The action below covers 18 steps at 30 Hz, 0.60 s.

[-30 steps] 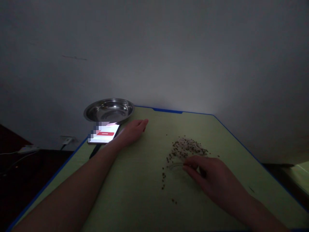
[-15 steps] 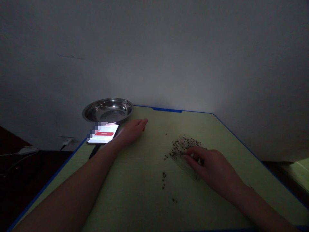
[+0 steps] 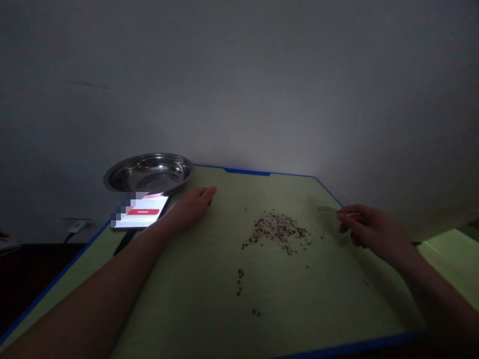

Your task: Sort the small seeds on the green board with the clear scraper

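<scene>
My right hand [image 3: 368, 227] is closed on the thin rim of a clear see-through container [image 3: 327, 209], held tilted at the table's right side. Only its blurred edges show, so its exact shape is hard to make out. To the left of it lies a loose pile of small dark round grains mixed with whitish ones [image 3: 279, 229]. Several dark grains [image 3: 240, 280] are scattered in front of the pile. On the table left of the pile rests my left hand [image 3: 190, 205], its fingers loosely curled together; nothing shows in them, and the palm is hidden.
A shallow metal basin [image 3: 149, 174] stands at the table's back left. In front of it is a phone [image 3: 147, 209] with a lit screen, propped on a dark support [image 3: 124, 242]. The pale green table [image 3: 194, 289] has blue edges and meets a grey wall [image 3: 254, 89].
My right hand has moved right from the pile, taking the clear container off it, and the grains now lie uncovered. The view has turned slightly right. My left hand stays on the table.
</scene>
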Each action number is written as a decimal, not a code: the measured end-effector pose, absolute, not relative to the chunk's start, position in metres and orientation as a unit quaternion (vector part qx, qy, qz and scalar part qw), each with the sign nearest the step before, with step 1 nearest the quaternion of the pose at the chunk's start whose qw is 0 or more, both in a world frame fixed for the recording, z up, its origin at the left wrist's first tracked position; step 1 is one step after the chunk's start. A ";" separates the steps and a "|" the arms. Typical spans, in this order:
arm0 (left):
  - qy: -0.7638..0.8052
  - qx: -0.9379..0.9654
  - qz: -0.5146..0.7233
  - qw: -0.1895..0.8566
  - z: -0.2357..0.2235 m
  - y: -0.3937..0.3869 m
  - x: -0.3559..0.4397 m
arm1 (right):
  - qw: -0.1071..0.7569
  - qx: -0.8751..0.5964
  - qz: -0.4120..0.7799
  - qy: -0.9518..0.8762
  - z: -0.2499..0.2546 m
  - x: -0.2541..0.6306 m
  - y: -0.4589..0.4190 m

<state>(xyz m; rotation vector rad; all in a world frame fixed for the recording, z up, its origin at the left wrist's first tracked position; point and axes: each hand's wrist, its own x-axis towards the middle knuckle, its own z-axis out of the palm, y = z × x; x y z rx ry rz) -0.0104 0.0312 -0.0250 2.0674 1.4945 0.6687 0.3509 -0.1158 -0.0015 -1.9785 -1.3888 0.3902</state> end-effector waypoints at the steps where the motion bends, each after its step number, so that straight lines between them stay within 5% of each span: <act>1: 0.550 0.759 0.244 0.248 -0.025 0.031 -0.010 | 0.338 -0.768 0.161 -0.520 -0.006 0.361 -0.117; 8: 0.566 0.751 0.237 0.246 -0.021 0.029 -0.010 | 0.316 -0.783 0.185 -0.503 -0.038 0.371 -0.121; 18: 0.562 0.753 0.231 0.251 -0.023 0.032 -0.012 | 0.219 -0.775 0.033 -0.592 -0.032 0.339 -0.065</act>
